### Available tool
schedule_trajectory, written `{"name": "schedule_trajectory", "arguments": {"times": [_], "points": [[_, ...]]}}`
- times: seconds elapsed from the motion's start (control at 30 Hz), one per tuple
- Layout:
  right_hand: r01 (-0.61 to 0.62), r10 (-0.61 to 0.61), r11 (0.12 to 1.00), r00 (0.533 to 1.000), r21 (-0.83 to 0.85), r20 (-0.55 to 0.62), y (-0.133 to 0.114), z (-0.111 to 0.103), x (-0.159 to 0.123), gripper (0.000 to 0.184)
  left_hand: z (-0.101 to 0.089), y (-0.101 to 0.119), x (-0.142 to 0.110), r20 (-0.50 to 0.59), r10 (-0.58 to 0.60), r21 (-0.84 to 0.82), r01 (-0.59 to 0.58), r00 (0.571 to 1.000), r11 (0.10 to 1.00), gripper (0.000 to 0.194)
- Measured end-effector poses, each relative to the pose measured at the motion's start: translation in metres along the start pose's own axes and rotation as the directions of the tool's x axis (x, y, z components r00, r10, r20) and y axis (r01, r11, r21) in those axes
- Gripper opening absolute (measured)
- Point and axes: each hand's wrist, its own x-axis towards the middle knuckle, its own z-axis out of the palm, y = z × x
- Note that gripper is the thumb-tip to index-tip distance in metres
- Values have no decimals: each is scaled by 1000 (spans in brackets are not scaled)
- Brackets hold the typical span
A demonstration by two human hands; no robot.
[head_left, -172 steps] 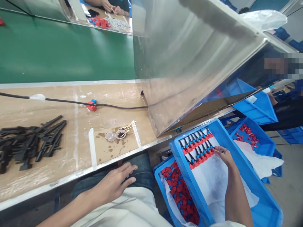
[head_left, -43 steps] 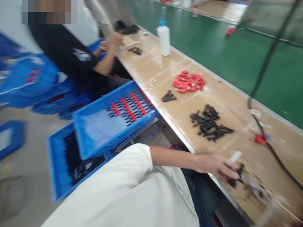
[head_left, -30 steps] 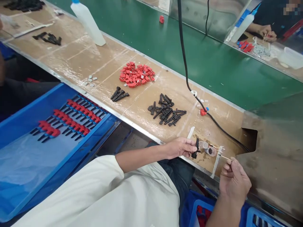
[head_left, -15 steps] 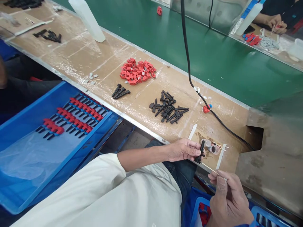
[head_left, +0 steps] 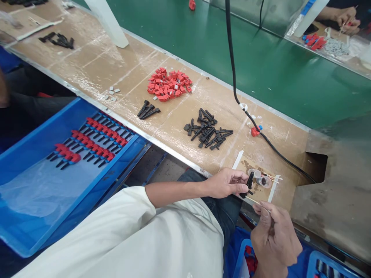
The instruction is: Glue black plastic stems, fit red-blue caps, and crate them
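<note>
Between thumb and fingers, my left hand (head_left: 227, 183) pinches a small black plastic part (head_left: 249, 181) above the bench's front edge. My right hand (head_left: 276, 231), lower and to the right, grips a thin wooden stick (head_left: 256, 201). The stick's far end meets the lower side of the black part; its tip is hard to make out. Just beyond the left hand, small clear cups (head_left: 263, 181) stand on a stained card, one with dark contents. More thin sticks (head_left: 272, 178) lie beside them. A pile of similar black parts (head_left: 207, 129) is on the bench to the left.
Red parts (head_left: 169, 85) lie heaped farther back. A blue tray (head_left: 37, 197) at left holds rows of red, blue and black assemblies. A black cable (head_left: 232, 58) hangs down onto the bench. Across the green surface (head_left: 179, 31), another person's hands (head_left: 346, 19) are working.
My right hand has moved left and slightly up with the stick, closer to my left hand. The black part has shifted slightly and its tilt has changed. The view has shifted a little.
</note>
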Motion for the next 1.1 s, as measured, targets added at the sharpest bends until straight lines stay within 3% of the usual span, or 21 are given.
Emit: {"name": "schedule_trajectory", "arguments": {"times": [0.13, 0.2, 0.33, 0.43, 0.57, 0.67, 0.83, 1.0, 1.1], "points": [[298, -297, 953, 954, -53, 28, 1, 2, -2, 33, -3, -3, 0, -42, -9, -36, 7, 999, 999, 60], [358, -358, 934, 933, 10, 37, 4, 1, -4, 37, -6, -6, 2, -47, -56, -116, 50, 997, 992, 60], [195, -198, 975, 980, 111, 16, 6, 0, -6, 37, -8, -7, 2, 8, -136, -200, 135, 991, 970, 60], [34, -38, 990, 999, 138, 32, -2, -1, -4, 31, -4, -4, -6, 42, -103, -76, 106, 994, 991, 59], [-65, 51, 984, 995, 169, 88, -16, 0, 1, 25, -1, 2, -21, -11, -36, 93, 37, 999, 995, 46], [-36, 27, 967, 999, 254, 36, -18, 3, 4, 24, -3, 5, -23, -74, -56, 68, 61, 996, 996, 40], [165, -166, 959, 986, 229, -14, -21, 3, -3, 33, 1, 3, -25, -82, -105, 75, 111, 991, 991, 40], [-43, 40, 956, 999, 289, 16, -20, 2, -8, 27, 4, 2, -27, -75, -66, 84, 72, 995, 994, 40], [24, -29, 947, 1000, 319, 12, -20, 2, -8, 29, 6, 0, -26, -84, -128, -19, 126, 988, 992, 40]]}}
